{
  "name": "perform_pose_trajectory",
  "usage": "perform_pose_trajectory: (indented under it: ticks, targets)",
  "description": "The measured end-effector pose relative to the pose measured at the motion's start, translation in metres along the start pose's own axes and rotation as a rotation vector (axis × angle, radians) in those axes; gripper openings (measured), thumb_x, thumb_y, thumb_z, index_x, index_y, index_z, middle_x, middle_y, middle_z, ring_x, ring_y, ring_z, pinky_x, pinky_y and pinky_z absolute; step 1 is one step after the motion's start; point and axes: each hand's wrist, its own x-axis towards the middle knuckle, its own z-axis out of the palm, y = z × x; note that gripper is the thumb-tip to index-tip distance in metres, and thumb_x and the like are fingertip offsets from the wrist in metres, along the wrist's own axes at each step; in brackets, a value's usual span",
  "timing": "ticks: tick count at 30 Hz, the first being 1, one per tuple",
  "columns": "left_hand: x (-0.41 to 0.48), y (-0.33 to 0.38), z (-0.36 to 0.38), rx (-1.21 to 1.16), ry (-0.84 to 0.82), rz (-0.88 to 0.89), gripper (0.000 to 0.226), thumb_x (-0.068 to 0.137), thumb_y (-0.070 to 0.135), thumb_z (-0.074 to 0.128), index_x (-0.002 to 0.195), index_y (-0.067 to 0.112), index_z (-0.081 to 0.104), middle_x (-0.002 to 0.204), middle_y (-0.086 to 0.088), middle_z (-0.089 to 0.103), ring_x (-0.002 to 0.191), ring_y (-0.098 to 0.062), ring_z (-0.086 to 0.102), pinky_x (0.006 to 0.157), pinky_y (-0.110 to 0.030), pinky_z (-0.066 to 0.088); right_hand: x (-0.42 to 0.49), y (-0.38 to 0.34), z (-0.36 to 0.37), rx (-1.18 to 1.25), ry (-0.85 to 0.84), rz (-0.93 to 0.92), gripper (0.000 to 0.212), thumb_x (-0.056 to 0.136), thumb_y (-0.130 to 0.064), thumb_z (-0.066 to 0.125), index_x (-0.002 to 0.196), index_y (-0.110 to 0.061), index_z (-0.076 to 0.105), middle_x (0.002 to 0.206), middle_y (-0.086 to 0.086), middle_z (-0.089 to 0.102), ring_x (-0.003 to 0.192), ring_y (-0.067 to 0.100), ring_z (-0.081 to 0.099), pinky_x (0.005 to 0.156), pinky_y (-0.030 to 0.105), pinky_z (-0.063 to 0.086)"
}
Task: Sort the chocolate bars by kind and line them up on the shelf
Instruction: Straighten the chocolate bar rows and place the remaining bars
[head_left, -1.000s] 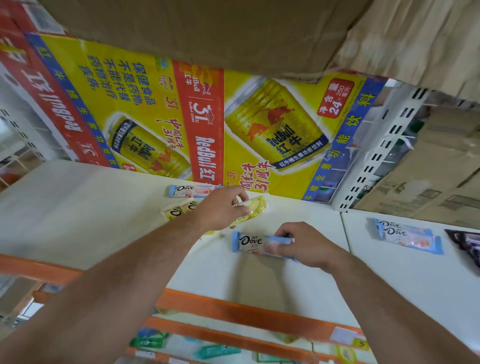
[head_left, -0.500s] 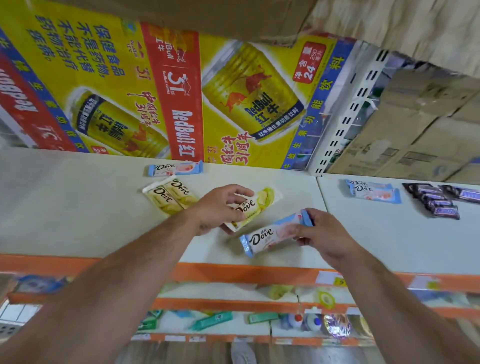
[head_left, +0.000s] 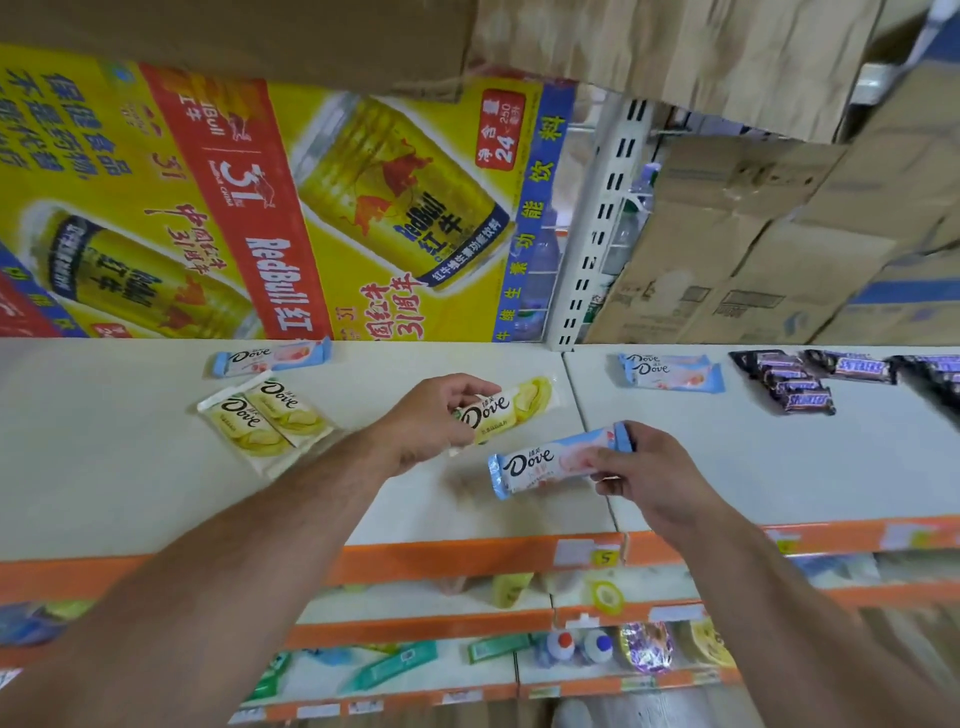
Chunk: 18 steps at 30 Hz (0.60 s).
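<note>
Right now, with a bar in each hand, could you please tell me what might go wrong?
The right hand pinches the blue bar by one end only, near the shelf front; it could slip over the edge.
Blue bars lie in two places, a lone bar at the back left and a pair to the right, so the kind may end up split.
The left hand's yellow bar is close and could knock it.

The cream-white shelf (head_left: 130, 493) with an orange front edge has two boards meeting at a seam. Near the left board's back edge lies one blue-and-pink Dove bar (head_left: 272, 356), two pale yellow Dove bars (head_left: 265, 418) side by side just in front. Near the right board's back edge lie two overlapping blue-and-pink Dove bars (head_left: 670, 371), dark Snickers bars (head_left: 800, 387) beside them.
</note>
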Motion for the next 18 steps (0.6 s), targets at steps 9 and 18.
perform_pose_trajectory:
  ticks: [9,18]
  targets:
    - [0.064,0.041,0.096,-0.022,0.11,-0.028,0.064,0.069,-0.023,0.054,0.11,0.024,0.069,0.105,-0.005,0.067,0.09,-0.022,0.063,0.069,-0.034,0.059,0.055,0.004,-0.118,0.046,0.021,0.037,0.026,0.073,-0.008,0.076,0.095,0.004,0.066,0.095,0.019,0.074,0.074,0.024,0.06,0.063,0.032,0.048]
    - [0.11,0.061,0.163,-0.083,0.281,-0.045,0.058,0.072,-0.021,0.052,0.1,0.027,0.07,0.103,-0.005,0.069,0.077,-0.024,0.069,0.066,-0.032,0.058,0.112,0.011,-0.194,0.054,0.154,0.094,0.023,0.074,-0.003,0.077,0.096,-0.005,0.068,0.082,0.01,0.069,0.058,0.017,0.054,0.053,0.026,0.049]
